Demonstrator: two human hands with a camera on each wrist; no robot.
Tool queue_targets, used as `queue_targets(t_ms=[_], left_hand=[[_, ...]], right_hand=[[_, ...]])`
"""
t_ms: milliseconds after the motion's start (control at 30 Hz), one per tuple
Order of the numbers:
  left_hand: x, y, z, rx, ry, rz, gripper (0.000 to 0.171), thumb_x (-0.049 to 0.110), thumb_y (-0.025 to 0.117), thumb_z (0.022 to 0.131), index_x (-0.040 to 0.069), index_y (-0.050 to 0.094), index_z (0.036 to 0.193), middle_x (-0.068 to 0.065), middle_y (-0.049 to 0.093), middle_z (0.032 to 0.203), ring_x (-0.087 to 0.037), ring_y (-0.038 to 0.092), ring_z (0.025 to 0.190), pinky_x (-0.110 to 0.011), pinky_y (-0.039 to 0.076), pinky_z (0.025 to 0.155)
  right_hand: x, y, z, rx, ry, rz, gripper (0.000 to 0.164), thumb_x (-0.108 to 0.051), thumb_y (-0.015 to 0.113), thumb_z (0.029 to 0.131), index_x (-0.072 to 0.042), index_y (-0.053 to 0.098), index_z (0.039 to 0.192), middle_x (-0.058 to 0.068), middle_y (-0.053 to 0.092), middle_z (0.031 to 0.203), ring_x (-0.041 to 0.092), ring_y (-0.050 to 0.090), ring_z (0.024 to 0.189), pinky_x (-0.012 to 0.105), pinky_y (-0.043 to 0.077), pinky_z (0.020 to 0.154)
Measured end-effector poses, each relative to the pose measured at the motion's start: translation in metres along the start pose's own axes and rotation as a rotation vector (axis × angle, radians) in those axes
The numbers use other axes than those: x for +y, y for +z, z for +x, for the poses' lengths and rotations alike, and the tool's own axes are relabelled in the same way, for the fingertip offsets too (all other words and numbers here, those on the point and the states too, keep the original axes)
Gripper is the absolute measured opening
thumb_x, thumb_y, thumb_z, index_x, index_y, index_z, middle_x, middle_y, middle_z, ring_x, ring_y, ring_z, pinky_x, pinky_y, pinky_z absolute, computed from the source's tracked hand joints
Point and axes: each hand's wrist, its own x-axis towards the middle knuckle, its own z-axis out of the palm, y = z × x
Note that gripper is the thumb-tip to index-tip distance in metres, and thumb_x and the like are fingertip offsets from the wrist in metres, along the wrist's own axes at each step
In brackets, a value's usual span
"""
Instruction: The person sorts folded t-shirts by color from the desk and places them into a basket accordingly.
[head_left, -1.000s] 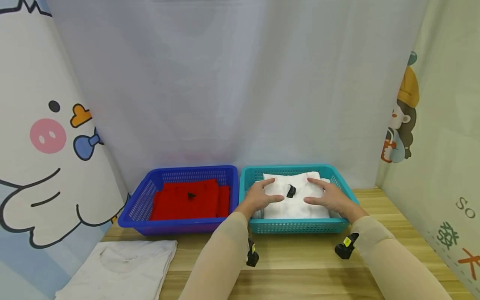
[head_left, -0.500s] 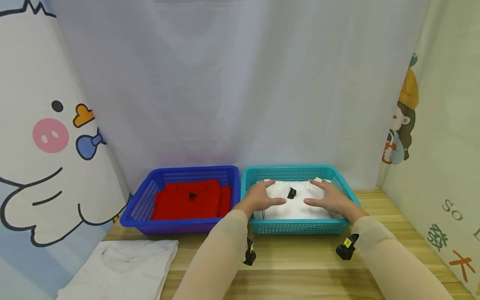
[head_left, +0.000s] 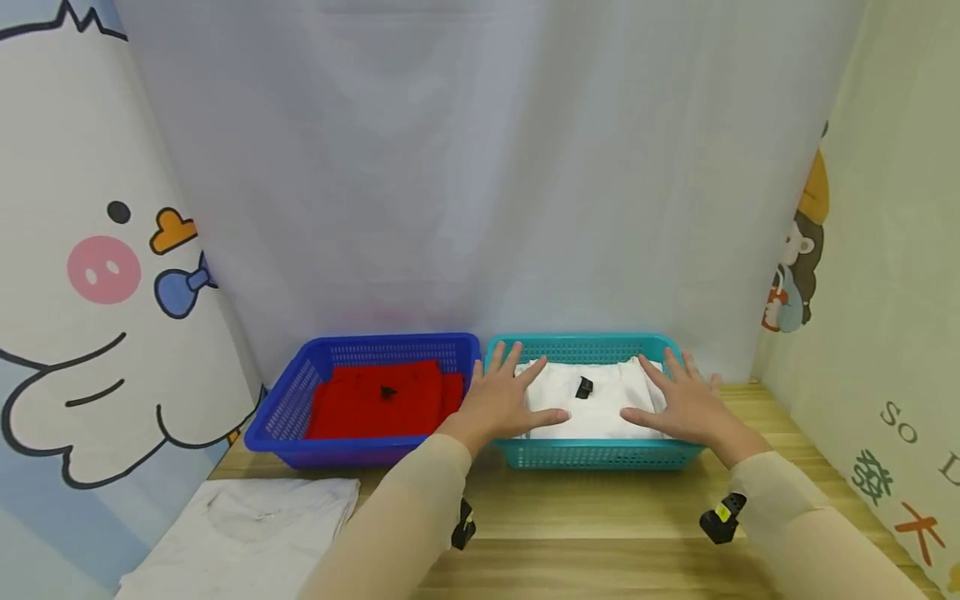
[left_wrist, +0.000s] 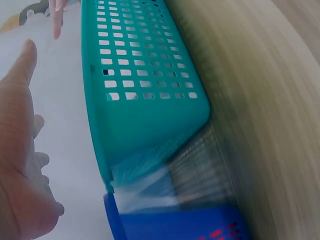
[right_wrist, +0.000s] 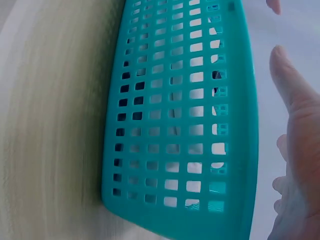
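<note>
- The white folded clothing (head_left: 600,417) lies inside the teal basket (head_left: 600,455), with a small black patch (head_left: 584,387) on its upper face
- The left hand (head_left: 498,404) is spread over the basket's left end, and the right hand (head_left: 686,408) is spread over its right end; neither pinches anything, and both wrist views show the hand above the rim
- Placing this clothing in the teal basket looks finished, since it lies flat within the walls
- The red folded clothing (head_left: 367,417) sits in the blue basket (head_left: 352,454) just beside, so that part also looks done
- The white shirt (head_left: 255,533), folded on the table (head_left: 570,517) at the left, is outside both baskets and seems the piece left over
- The clothing in the teal basket seems to have its long axis running left to right, along the basket's long sides; which way its neck points I cannot tell
- The shirt on the table has its collar toward the blue basket; its near end is cut off, so its long axis is unclear
</note>
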Motion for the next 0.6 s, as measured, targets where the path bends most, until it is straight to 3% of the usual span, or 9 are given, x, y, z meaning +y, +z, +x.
queue_targets(t_ms=[233,600], left_hand=[[-0.015,-0.007,-0.036,0.059,0.047,0.117,0.095,0.09,0.028,0.074,0.039,0.012,0.153,-0.005,-0.001,0.161,-0.031,-0.012,0.145,-0.064,-0.001,0.11],[-0.054,-0.009,-0.133,0.13,0.115,0.175,0.097,0.09,0.035,0.072,0.037,0.022,0.152,-0.005,0.01,0.161,-0.03,-0.001,0.147,-0.065,0.011,0.11]], right_hand=[[0.001,-0.004,-0.025,0.06,-0.026,-0.007,0.104,-0.076,0.056,0.078,-0.018,0.017,0.155,0.029,0.004,0.156,0.052,-0.003,0.14,0.081,-0.004,0.094],[-0.034,0.022,-0.072,0.156,-0.253,0.024,0.101,-0.071,0.065,0.074,-0.024,0.025,0.154,0.022,0.02,0.155,0.046,0.015,0.141,0.08,0.016,0.095]])
